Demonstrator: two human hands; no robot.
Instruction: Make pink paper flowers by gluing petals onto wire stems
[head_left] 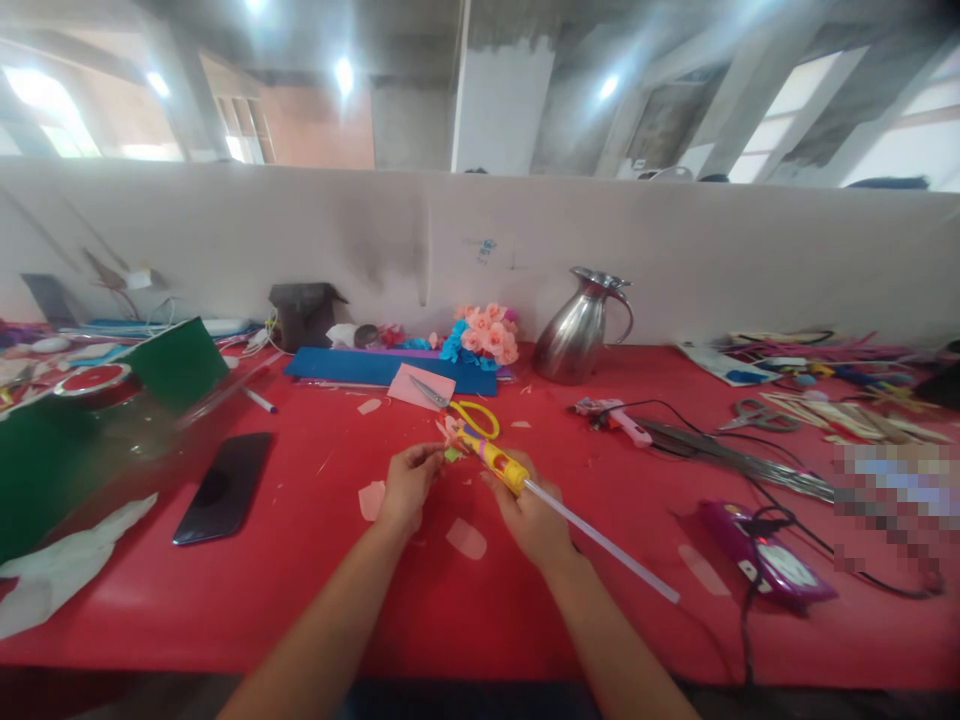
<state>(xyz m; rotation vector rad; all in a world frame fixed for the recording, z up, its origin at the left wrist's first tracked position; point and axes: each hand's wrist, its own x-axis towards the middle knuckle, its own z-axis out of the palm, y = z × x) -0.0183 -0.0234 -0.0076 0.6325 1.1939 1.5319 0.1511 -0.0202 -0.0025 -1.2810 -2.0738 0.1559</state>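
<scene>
My right hand (536,520) is wrapped round a yellow hot glue gun (495,458), whose nozzle points away to the left. A long translucent glue stick (604,542) juts from its rear toward the lower right. The fingers of my left hand (409,485) are pinched together on a small pink paper flower (450,432) with a bit of green, right by the nozzle; its lower part is hidden. Just beyond lie yellow-handled scissors (480,420), their blades over a pink paper sheet (403,385). Pink paper petals (466,539) are scattered around both hands.
A dark phone (223,488) and a clear jar (124,415) with a red lid are on the left. Behind are a blue sheet (337,370), a paper flower bunch (489,335) and a steel jug (577,330). A corded purple box (769,560) sits at right.
</scene>
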